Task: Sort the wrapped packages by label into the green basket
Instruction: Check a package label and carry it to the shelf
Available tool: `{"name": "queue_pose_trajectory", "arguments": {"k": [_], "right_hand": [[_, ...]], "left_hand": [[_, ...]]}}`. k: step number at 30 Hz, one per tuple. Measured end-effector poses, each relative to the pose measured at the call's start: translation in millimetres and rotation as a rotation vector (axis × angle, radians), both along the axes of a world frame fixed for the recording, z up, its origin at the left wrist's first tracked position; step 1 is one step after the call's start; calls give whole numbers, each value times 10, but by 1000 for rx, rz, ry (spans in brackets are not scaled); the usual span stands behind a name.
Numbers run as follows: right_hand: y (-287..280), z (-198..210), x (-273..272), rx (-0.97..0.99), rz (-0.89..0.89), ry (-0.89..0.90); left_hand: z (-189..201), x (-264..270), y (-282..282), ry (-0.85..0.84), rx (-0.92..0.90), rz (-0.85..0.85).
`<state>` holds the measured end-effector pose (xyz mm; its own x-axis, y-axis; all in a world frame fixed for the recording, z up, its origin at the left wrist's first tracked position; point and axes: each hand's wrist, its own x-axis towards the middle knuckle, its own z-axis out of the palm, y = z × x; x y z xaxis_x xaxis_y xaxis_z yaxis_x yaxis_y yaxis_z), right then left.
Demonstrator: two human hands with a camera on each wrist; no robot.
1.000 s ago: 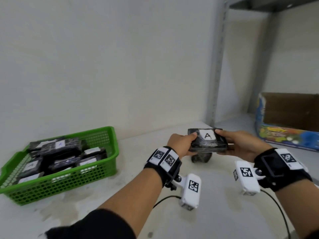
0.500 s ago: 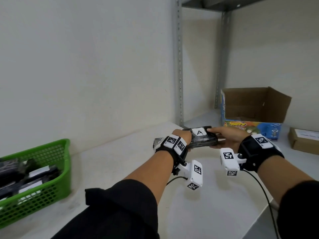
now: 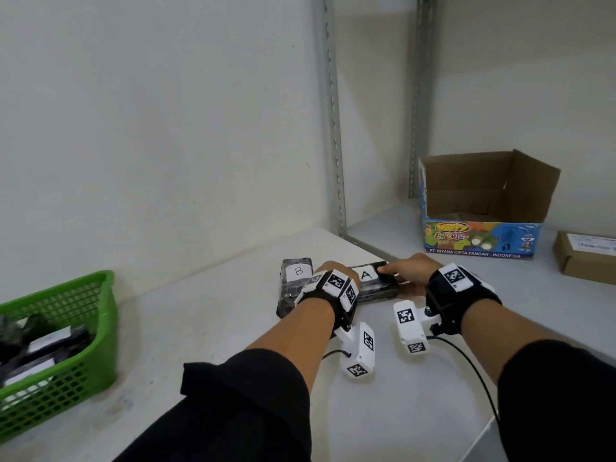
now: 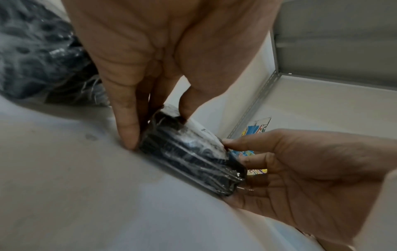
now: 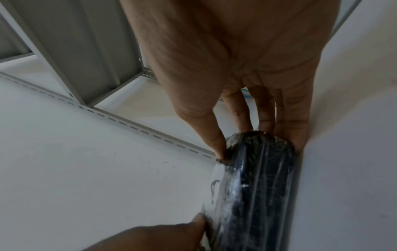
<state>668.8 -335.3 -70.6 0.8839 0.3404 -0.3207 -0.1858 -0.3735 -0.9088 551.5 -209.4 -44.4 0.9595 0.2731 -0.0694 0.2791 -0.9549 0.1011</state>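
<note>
A black plastic-wrapped package with a white "A" label [image 3: 373,284] lies on the white shelf, held at both ends. My left hand [image 3: 328,273] pinches its left end [image 4: 171,122] between thumb and fingers. My right hand [image 3: 408,273] grips the right end [image 5: 253,144], thumb on top. A second wrapped package labelled "B" [image 3: 295,285] lies flat just left of it, partly behind my left wrist. The green basket [image 3: 83,331] stands at the far left with several labelled packages inside.
An open cardboard box with colourful print [image 3: 483,208] stands on the shelf at the right, a small brown carton [image 3: 586,256] beside it. Metal rack uprights [image 3: 333,128] rise behind the packages. A wall closes the back.
The "A" package, held in the air a second ago, has come down onto the shelf beside the "B" package. The view has swung right, pushing the basket to the left edge.
</note>
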Motion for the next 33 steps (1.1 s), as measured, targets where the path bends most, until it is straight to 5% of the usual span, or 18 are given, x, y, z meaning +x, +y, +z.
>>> {"name": "queue_pose_trajectory", "arguments": {"k": [6, 11, 15, 17, 24, 33], "right_hand": [[4, -30, 25, -129, -21, -113], [11, 44, -42, -207, -8, -168], [45, 251, -231, -341, 17, -445], [117, 342, -373, -309, 45, -531], [589, 591, -1109, -321, 234, -698], [1327, 604, -2478, -334, 667, -796]], "left_hand": [[-26, -69, 39, -90, -9, 36], [108, -117, -58, 66, -48, 61], [173, -155, 37, -162, -104, 162], [251, -283, 113, -221, -282, 229], [606, -1335, 629, -131, -189, 143], [449, -3265, 1538, -80, -107, 357]]}}
